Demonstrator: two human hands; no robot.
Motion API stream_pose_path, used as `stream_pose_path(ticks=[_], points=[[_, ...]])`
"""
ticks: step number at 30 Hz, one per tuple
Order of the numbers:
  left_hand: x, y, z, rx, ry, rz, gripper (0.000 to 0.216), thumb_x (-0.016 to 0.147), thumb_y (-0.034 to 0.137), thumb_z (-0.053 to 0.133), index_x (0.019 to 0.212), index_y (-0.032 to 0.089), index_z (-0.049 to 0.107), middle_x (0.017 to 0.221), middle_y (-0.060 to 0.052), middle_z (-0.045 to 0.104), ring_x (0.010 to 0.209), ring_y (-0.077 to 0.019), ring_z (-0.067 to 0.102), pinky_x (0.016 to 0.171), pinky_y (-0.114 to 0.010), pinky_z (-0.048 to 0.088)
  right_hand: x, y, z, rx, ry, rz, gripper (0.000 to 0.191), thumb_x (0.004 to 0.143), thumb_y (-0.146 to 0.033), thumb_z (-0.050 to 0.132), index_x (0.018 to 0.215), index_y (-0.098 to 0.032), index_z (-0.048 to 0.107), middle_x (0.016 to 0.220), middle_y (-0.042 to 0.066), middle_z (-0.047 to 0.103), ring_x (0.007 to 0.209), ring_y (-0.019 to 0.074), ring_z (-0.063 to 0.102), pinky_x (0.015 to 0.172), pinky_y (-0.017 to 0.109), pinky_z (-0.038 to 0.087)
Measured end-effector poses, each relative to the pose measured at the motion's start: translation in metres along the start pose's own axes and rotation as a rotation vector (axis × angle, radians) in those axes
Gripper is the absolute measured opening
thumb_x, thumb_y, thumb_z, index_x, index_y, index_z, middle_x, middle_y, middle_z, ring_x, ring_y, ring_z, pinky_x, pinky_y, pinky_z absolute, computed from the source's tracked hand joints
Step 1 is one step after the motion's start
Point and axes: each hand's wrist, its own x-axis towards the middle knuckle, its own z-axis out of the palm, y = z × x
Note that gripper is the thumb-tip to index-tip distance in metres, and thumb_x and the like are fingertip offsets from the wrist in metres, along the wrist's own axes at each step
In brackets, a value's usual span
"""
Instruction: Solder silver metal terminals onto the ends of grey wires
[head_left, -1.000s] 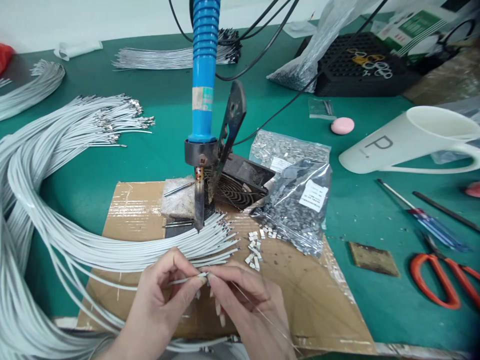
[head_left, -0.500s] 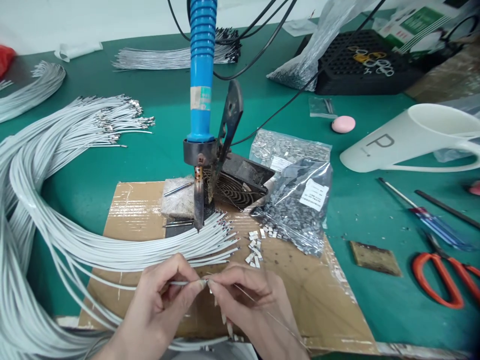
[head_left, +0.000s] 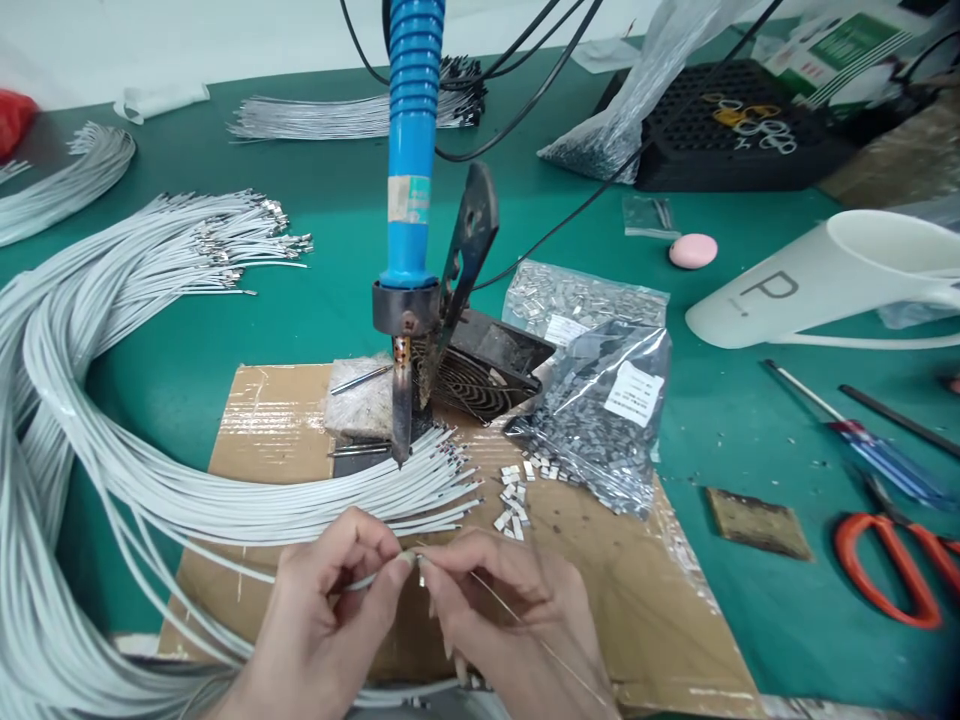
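My left hand pinches the end of a thin white wire between thumb and forefinger. My right hand meets it fingertip to fingertip, pinching a tiny metal piece at the wire's tip; a fine strand of solder wire runs back over this hand. Both hands hover above a taped cardboard sheet. Just beyond them lies a fan of white wires with stripped ends, under the tip of an upright blue soldering iron. Small metal terminals lie loose to the right.
Big white wire bundles curve along the left. Bags of terminals lie behind the cardboard. A white jug lies on its side at right, with a screwdriver, orange scissors and a black tray on the green table.
The hands have stayed together at the wire's end, with only small finger shifts; the view has drifted slightly.
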Motion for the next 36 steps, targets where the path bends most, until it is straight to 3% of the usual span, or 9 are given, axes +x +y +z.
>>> stream_pose_path(ticks=[3,6,10,13,16,18,21,30,36], points=[[-0.001,-0.002,0.004,-0.102,-0.032,-0.039,0.046,0.096,0.064,0.065,0.082,0.02,0.059,0.058,0.008,0.041,0.055,-0.0107,0.03,0.052,-0.026,0.019,-0.008,0.008,0.015,-0.002,0.168,-0.124,0.019,0.085,-0.015,0.07,0.069,-0.022,0.077,0.051,-0.005,0.062,0.037,0.0081,0.052,0.037,0.016,0.043],[0.002,0.0,0.002,-0.274,-0.087,-0.091,0.049,0.09,0.067,0.072,0.087,0.02,0.059,0.059,0.008,0.045,0.056,-0.0101,0.032,0.054,-0.024,0.022,-0.016,0.019,0.028,-0.158,0.385,-0.384,0.019,0.084,-0.006,0.073,0.083,-0.024,0.079,0.064,-0.003,0.073,0.049,0.0097,0.065,0.053,0.018,0.057],[0.007,0.007,-0.003,-0.326,-0.082,-0.131,0.049,0.082,0.062,0.083,0.086,0.017,0.065,0.06,0.006,0.051,0.057,-0.0091,0.034,0.054,-0.021,0.025,-0.022,0.029,0.029,-0.266,0.394,-0.549,0.027,0.088,-0.003,0.072,0.103,-0.024,0.082,0.075,0.001,0.079,0.062,0.0126,0.072,0.069,0.022,0.062],[0.01,0.011,-0.005,-0.307,-0.057,-0.124,0.05,0.079,0.062,0.086,0.082,0.016,0.069,0.06,0.006,0.051,0.056,-0.0083,0.031,0.053,-0.02,0.025,-0.019,0.025,0.02,-0.194,0.294,-0.459,0.027,0.09,-0.007,0.072,0.104,-0.026,0.085,0.078,0.002,0.08,0.063,0.0137,0.073,0.069,0.023,0.063],[0.01,0.014,-0.003,-0.31,-0.019,-0.102,0.048,0.078,0.061,0.086,0.079,0.016,0.07,0.06,0.006,0.052,0.056,-0.0082,0.031,0.053,-0.019,0.026,-0.013,0.016,0.008,-0.043,0.159,-0.287,0.022,0.091,-0.014,0.076,0.101,-0.029,0.087,0.067,-0.001,0.075,0.051,0.0114,0.067,0.053,0.019,0.059],[0.009,0.017,-0.001,-0.295,0.013,-0.102,0.042,0.078,0.053,0.088,0.077,0.016,0.069,0.06,0.007,0.051,0.055,-0.0077,0.032,0.053,-0.019,0.026,-0.008,0.012,0.001,0.062,0.123,-0.172,0.016,0.091,-0.021,0.078,0.099,-0.031,0.088,0.06,-0.003,0.07,0.045,0.0094,0.063,0.046,0.015,0.055],[0.007,0.022,0.003,-0.252,0.071,-0.12,0.03,0.076,0.039,0.089,0.077,0.016,0.069,0.06,0.008,0.05,0.053,-0.0068,0.033,0.052,-0.018,0.027,-0.004,0.01,-0.006,0.174,0.093,-0.037,0.016,0.09,-0.022,0.079,0.095,-0.033,0.089,0.061,-0.004,0.071,0.047,0.0084,0.066,0.047,0.012,0.055],[0.005,0.025,0.009,-0.193,0.156,-0.102,0.021,0.074,0.03,0.084,0.074,0.018,0.067,0.057,0.007,0.056,0.05,-0.0069,0.042,0.052,-0.017,0.036,-0.006,0.005,-0.002,0.177,0.049,-0.032,0.023,0.087,-0.017,0.079,0.093,-0.036,0.09,0.068,-0.003,0.075,0.052,0.0073,0.068,0.053,0.01,0.056],[0.004,0.025,0.011,-0.191,0.174,-0.083,0.018,0.074,0.03,0.083,0.074,0.019,0.068,0.057,0.006,0.06,0.05,-0.0081,0.048,0.052,-0.017,0.04,-0.007,0.002,0.003,0.213,0.102,0.017,0.023,0.085,-0.018,0.079,0.092,-0.037,0.09,0.073,-0.003,0.078,0.053,0.0068,0.068,0.053,0.01,0.056]])
